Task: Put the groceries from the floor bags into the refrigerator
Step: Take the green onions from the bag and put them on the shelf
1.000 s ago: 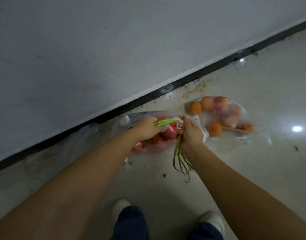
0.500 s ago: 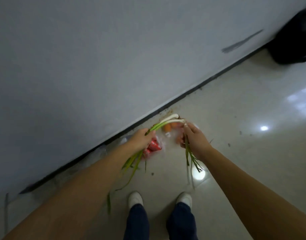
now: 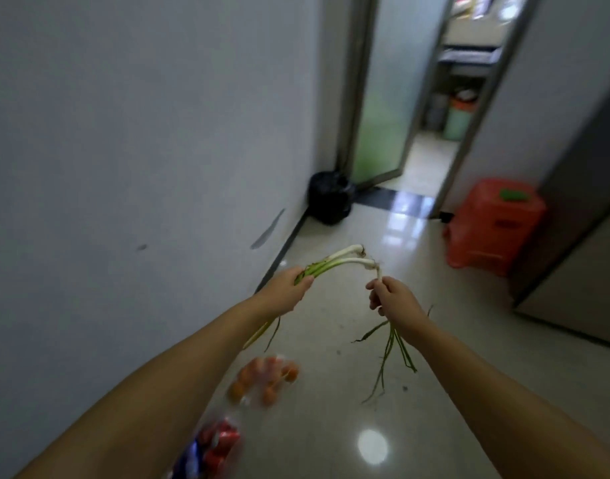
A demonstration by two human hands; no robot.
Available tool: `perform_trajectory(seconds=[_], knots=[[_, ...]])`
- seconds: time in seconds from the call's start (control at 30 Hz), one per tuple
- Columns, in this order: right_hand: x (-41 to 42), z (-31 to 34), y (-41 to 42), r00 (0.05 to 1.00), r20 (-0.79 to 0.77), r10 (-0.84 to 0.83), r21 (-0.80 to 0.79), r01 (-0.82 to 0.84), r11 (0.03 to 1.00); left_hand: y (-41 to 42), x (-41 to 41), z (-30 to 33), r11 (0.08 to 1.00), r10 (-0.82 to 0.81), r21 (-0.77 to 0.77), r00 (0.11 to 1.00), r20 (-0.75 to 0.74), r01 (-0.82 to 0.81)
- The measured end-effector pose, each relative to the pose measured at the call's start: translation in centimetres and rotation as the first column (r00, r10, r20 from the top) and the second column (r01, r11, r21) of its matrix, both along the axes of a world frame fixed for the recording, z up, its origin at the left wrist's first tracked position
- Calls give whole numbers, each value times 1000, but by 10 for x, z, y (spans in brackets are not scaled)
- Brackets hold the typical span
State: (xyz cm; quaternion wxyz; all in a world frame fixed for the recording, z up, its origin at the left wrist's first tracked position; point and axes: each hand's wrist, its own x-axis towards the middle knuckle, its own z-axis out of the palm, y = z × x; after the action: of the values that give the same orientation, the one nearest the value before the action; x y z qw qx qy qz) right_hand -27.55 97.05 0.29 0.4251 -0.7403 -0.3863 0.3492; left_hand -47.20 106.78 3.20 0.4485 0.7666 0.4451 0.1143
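Both bare arms reach forward over a glossy pale floor in a narrow hallway. The left hand curls its fingers round the green stems of 2 spring onions, whose white bulbs point away toward the right and whose leaf tips hang below the wrist. The right hand pinches the white end of a thinner bunch of scallions, thumb and fingers closed on it; its green leaves trail down beneath the forearm. The 2 bunches nearly meet at the bulb ends, held in the air well above the floor. Below the left forearm, on the floor beside the grey wall, lies a clear bag of orange fruit, and nearer the lower edge a blurred bag of red produce. Farther along stand a black bin bag against the wall, a glass door standing open, and a red plastic stool on the right.
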Motion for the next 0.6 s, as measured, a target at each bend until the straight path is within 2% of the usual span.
perform_trajectory(seconds=[0.13, 0.27, 0.37, 0.5, 0.6], knots=[[100, 45, -89, 971, -16, -239, 119, 239, 964, -42, 123, 49, 974, -205, 107, 979, 12, 202], [198, 84, -201, 898, 20, -441, 172, 431, 886, -114, 264, 85, 931, -347, 153, 935, 79, 332], [277, 111, -301, 813, 57, -579, 201, 559, 805, -185, 374, 107, 903, -429, 128, 881, 200, 411], [369, 146, -427, 658, 115, -744, 255, 704, 662, -287, 489, 126, 878, -462, 64, 802, 379, 475], [417, 167, -487, 573, 94, -814, 292, 766, 573, -343, 552, 136, 836, -510, 33, 754, 414, 548]])
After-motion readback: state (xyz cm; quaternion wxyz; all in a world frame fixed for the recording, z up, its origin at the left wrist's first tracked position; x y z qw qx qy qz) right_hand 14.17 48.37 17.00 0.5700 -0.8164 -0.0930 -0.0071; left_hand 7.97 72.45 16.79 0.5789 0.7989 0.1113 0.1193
